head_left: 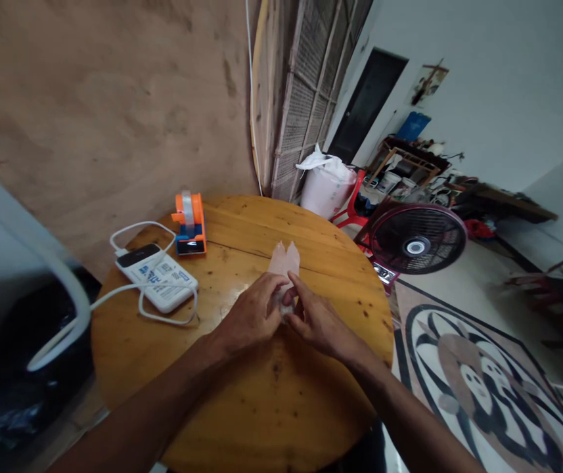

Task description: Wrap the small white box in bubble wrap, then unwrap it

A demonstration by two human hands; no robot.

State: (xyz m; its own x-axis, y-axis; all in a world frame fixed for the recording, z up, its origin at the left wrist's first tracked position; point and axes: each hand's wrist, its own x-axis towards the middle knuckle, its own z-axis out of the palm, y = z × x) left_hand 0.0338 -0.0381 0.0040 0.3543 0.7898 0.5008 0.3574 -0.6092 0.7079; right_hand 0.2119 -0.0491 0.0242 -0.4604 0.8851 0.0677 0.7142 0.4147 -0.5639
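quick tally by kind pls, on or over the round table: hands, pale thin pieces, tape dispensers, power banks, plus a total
Hands: 2, left hand and right hand
Pale thin piece: 1, at the fingers
Tape dispenser: 1
Power bank: 1
Total: 5

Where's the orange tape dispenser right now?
In the head view, the tape dispenser stands left of centre on the wooden table, beyond and right of the white cabled device.

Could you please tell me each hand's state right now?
Left hand: partly closed at the pale material; grip unclear.
Right hand: partly closed there too; grip unclear.
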